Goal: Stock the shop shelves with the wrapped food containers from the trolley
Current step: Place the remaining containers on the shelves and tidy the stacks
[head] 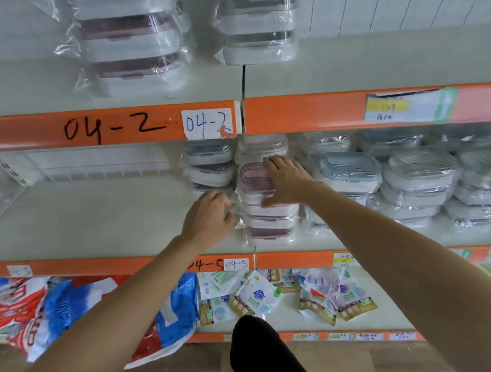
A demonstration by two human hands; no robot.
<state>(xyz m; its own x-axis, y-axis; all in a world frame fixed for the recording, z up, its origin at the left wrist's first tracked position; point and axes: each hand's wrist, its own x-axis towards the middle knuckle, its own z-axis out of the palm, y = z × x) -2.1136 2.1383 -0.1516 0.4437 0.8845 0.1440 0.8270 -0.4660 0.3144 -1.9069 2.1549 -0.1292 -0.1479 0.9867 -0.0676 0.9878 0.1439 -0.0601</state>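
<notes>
wrapped pink-lidded stack [266, 210]: on the middle shelf, just past centre toward 12 o'clock of the frame, clear film around white tubs with dusky pink lids; its top container tilts so the lid faces the camera.
right hand [285, 180]: lies on the tilted top lid from the 3 o'clock side, fingers straight and spread wide, thumb down against the stack's front.
left hand [209, 216]: at the stack's 9 o'clock side, fingers loosely curled and touching the crinkled film at its edge; whether it pinches the film i cannot tell.
grey-lidded stack [211, 166]: just beside the pink stack at its 10 o'clock, also wrapped, set further back.
more wrapped containers [417, 178]: heaped at 3 o'clock along the same shelf, grey-blue lids.
middle shelf [91, 218]: pale board at 9 o'clock of the stack, orange front lip.
upper shelf edge [306, 112]: orange, at 12 o'clock, hand-marked "04-2", with a paper tag [206, 123] repeating it.
upper stacks [134, 40]: two wrapped piles above that edge.
sachets [279, 298]: scattered on the lowest shelf at 6 o'clock.
printed sack [40, 310]: red, white and blue, at 8 o'clock.
</notes>
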